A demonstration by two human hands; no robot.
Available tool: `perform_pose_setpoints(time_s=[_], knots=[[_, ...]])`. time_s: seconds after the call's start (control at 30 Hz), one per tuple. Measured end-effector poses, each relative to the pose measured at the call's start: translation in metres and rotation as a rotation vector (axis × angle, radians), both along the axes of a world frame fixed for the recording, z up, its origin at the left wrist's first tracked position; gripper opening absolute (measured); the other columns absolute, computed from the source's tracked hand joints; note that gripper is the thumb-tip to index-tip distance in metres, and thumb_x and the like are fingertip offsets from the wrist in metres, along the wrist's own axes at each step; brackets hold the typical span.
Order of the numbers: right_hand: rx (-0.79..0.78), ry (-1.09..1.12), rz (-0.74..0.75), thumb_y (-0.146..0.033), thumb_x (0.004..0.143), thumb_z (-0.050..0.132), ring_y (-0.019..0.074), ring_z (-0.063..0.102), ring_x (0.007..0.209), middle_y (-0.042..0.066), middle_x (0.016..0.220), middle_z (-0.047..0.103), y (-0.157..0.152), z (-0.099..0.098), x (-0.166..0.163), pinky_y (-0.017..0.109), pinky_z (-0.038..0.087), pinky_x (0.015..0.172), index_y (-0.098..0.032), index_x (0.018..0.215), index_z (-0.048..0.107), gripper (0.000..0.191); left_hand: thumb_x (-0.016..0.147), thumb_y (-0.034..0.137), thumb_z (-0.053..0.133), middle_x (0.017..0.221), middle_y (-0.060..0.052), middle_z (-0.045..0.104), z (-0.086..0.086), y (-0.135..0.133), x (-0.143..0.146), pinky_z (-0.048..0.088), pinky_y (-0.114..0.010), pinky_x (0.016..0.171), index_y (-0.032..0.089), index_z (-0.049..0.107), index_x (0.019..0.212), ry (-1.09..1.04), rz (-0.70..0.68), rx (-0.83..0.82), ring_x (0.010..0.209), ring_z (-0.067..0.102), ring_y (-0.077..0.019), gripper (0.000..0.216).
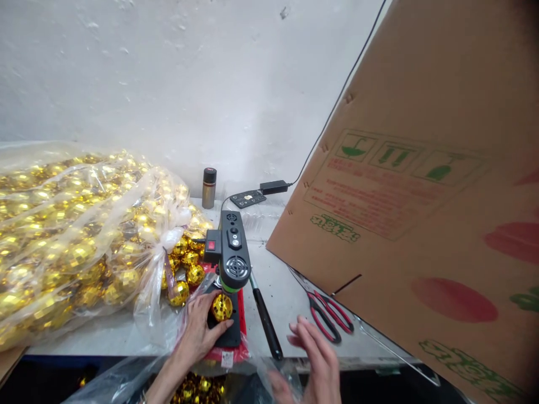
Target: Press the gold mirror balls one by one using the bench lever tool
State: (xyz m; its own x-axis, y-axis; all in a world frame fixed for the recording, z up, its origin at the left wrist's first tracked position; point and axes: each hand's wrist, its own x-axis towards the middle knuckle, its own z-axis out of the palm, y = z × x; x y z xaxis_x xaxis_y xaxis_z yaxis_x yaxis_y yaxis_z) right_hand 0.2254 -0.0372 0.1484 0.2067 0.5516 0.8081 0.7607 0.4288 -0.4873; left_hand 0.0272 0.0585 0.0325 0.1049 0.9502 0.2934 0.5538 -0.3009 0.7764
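Observation:
My left hand (203, 325) grips a gold mirrored ball (222, 307) between thumb and fingers. The ball sits under the head of a small black machine (234, 247) with round vents and a red switch, above its black base plate (231, 335). My right hand (314, 359) is raised at the front edge of the table, to the right of the machine. Its fingers are apart and hold nothing I can see. Between the machine and that hand lies a rod with a black handle (267, 325).
A large clear bag (84, 235) of gold balls fills the left side; loose balls (195, 274) lie by its mouth. Red-handled scissors (330, 317) lie beside a big cardboard box (379, 224). A bottle (209, 188) and a black power adapter (273, 187) stand near the wall.

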Motion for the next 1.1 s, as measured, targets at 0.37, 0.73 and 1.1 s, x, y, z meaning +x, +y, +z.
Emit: perform_pose_setpoints(time_s=[0.37, 0.73, 1.1], knots=[[0.238, -0.097, 0.265, -0.022, 0.112, 0.037, 0.0098, 0.043, 0.054, -0.004, 0.063, 0.049, 0.064, 0.033, -0.042, 0.026, 0.039, 0.057, -0.023, 0.073, 0.043, 0.039, 0.079, 0.048, 0.081, 0.123, -0.017, 0.078, 0.002, -0.004, 0.007, 0.057, -0.058, 0.100, 0.022, 0.074, 0.128, -0.073, 0.013, -0.031, 0.117, 0.070, -0.0414, 0.056], [0.349, 0.060, 0.099, -0.019, 0.110, 0.037, 0.0099, 0.040, 0.045, -0.008, 0.058, 0.049, 0.066, -0.012, -0.057, 0.033, 0.053, 0.070, -0.024, 0.072, 0.047, 0.040, 0.077, 0.056, 0.081, 0.119, -0.018, 0.078, -0.003, -0.005, 0.010, 0.057, -0.058, 0.099, 0.023, 0.076, 0.126, -0.113, 0.035, -0.061, 0.115, 0.070, -0.0424, 0.059], [0.320, 0.158, 0.081, -0.016, 0.109, 0.036, 0.0089, 0.042, 0.047, -0.007, 0.058, 0.049, 0.063, -0.013, -0.065, 0.032, 0.053, 0.071, -0.023, 0.068, 0.048, 0.043, 0.076, 0.051, 0.083, 0.123, -0.019, 0.078, -0.003, -0.003, 0.011, 0.057, -0.060, 0.101, 0.021, 0.076, 0.129, -0.113, 0.015, -0.073, 0.118, 0.070, -0.0440, 0.062]])
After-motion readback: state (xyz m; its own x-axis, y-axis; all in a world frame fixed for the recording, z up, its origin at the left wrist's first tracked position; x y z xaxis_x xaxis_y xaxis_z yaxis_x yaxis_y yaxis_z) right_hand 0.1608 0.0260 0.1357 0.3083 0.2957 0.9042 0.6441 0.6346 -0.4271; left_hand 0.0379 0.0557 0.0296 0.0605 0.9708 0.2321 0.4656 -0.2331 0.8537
